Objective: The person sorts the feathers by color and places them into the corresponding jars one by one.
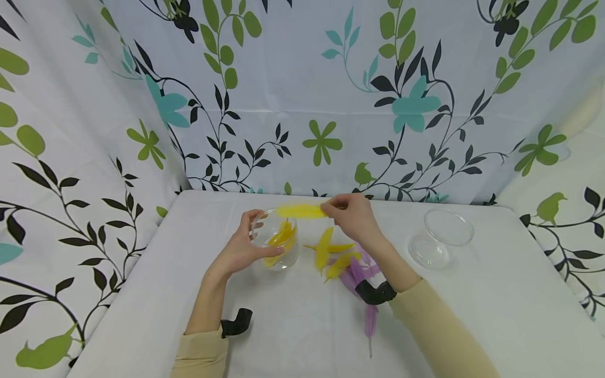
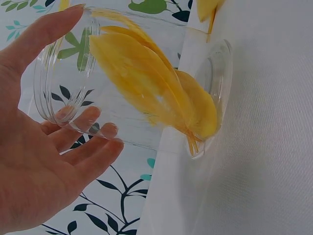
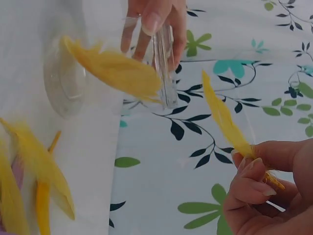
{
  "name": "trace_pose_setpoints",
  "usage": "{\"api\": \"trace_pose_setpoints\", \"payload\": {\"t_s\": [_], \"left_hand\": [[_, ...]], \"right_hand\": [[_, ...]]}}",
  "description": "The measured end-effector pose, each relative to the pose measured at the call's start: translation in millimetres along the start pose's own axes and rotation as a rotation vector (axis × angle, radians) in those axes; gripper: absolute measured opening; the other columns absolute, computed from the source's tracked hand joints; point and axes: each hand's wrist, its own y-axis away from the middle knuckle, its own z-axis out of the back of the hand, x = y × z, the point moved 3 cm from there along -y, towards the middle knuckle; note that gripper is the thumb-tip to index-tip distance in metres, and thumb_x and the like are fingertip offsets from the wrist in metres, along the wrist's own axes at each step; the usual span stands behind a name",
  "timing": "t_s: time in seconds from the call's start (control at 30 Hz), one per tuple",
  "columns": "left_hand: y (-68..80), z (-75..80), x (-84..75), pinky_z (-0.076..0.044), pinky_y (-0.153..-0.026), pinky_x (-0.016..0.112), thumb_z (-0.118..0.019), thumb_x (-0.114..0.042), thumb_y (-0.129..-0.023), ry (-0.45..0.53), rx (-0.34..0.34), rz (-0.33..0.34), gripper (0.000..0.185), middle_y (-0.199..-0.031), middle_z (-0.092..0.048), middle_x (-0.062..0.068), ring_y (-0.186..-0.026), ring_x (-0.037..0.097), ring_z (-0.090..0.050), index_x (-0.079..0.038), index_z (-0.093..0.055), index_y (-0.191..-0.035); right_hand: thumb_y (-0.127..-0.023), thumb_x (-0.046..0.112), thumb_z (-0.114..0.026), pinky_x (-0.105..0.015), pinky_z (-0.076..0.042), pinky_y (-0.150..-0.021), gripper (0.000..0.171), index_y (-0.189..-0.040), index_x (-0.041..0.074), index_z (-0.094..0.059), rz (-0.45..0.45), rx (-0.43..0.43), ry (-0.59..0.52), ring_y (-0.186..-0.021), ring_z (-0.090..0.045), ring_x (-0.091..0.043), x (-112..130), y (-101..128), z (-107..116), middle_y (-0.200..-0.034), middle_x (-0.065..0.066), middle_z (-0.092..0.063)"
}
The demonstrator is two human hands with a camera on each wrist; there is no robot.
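Left hand (image 1: 241,249) cups the jar (image 1: 276,239) steady, so the right hand (image 1: 352,215) can aim its pinched feather (image 1: 301,211) at the mouth.

I see jar (image 1: 275,239) left of loose feathers (image 1: 340,260) | lidless tub (image 1: 441,236) far right | all on table (image 1: 496,315)

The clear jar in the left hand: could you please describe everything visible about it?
The clear jar looks like thin transparent plastic, with a ribbed, lidless rim. It stands on the white table, and the left hand is curled round its side. Several yellow feathers lean inside, quills at the bottom. The right hand holds another yellow feather above its mouth.
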Motion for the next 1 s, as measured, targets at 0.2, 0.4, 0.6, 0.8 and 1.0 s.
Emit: {"api": "trace_pose_setpoints", "payload": {"t_s": [0.2, 0.4, 0.6, 0.8, 1.0], "left_hand": [[0.1, -2.1, 0.1, -0.029, -0.115, 0.064, -0.089, -0.044, -0.07, -0.003, 0.002, 0.023, 0.107, -0.161, -0.029, 0.001, -0.145, 0.037, -0.031, -0.026, -0.021, -0.151], [0.6, -3.8, 0.1, -0.033, -0.113, 0.063, -0.089, -0.043, -0.071, 0.013, 0.006, 0.025, 0.106, -0.161, -0.027, 0.004, -0.142, 0.037, -0.035, -0.026, -0.021, -0.15], [1.1, -4.4, 0.4, -0.038, -0.11, 0.061, -0.089, -0.042, -0.072, 0.033, 0.009, 0.018, 0.104, -0.16, -0.028, 0.007, -0.137, 0.038, -0.04, -0.025, -0.022, -0.15], [1.2, -3.2, 0.3, -0.039, -0.109, 0.06, -0.089, -0.043, -0.072, 0.031, 0.007, 0.019, 0.105, -0.16, -0.028, 0.007, -0.137, 0.037, -0.04, -0.027, -0.021, -0.15], [0.5, -0.2, 0.7, -0.037, -0.11, 0.062, -0.089, -0.045, -0.071, 0.026, -0.001, 0.01, 0.107, -0.159, -0.03, 0.005, -0.137, 0.035, -0.04, -0.026, -0.02, -0.15]], "right_hand": [[-0.095, 0.023, -0.066, -0.027, -0.053, -0.064, 0.019, -0.097, 0.007, -0.077, 0.013, 0.056, 0.066, -0.07, -0.061, -0.02, 5.0, -4.2, -30.5, -0.088, -0.006, -0.072], [-0.092, 0.019, -0.069, -0.026, -0.054, -0.065, 0.012, -0.089, 0.009, -0.075, 0.025, 0.04, 0.126, -0.072, -0.059, -0.019, 5.5, -5.5, -59.2, -0.082, -0.002, -0.07], [-0.091, 0.014, -0.069, -0.025, -0.055, -0.067, 0.01, -0.09, 0.006, -0.074, 0.091, 0.031, 0.229, -0.073, -0.057, -0.019, 10.1, -2.0, -75.5, -0.082, -0.004, -0.069], [-0.09, 0.021, -0.075, -0.023, -0.054, -0.067, 0.016, -0.097, 0.007, -0.076, 0.117, 0.009, 0.208, -0.075, -0.057, -0.018, 8.8, 1.6, -75.7, -0.084, -0.003, -0.068], [-0.088, 0.033, -0.077, -0.023, -0.047, -0.058, 0.026, -0.103, 0.012, -0.077, 0.117, -0.007, 0.073, -0.07, -0.054, -0.019, 1.9, 1.4, -67.3, -0.076, -0.002, -0.062]]}}
